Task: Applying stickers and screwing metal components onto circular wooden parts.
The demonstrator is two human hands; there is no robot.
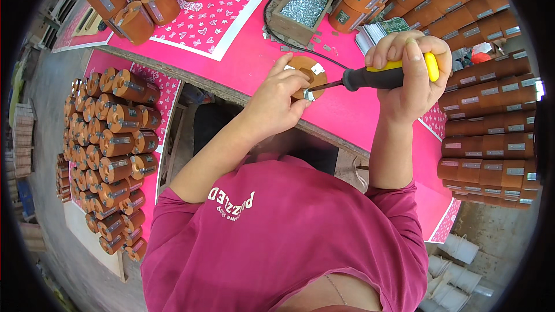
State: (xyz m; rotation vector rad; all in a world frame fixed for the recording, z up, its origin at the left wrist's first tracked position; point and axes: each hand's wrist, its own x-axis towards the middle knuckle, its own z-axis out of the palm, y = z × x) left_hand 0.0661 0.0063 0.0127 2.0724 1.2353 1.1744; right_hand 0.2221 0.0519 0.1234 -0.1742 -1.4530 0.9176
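My right hand (408, 72) is closed around the black and yellow handle of a screwdriver (370, 78). Its shaft slants left and down to a small silver metal plate (309, 95) on a round brown wooden piece (317, 73). My left hand (278, 93) grips that piece from the left, its fingers over the top and near edge, partly covering it. A second pale metal plate (317, 69) shows on the piece's far side. The screwdriver's very tip is too small to make out.
A wooden box of small silver screws (304, 7) stands beyond the piece, with a black cord (267, 23) alongside. Brown wooden cylinders are stacked at back left (161, 2), left (118, 141) and right (488, 144). Loose metal plates lie on the pink tabletop (243, 63).
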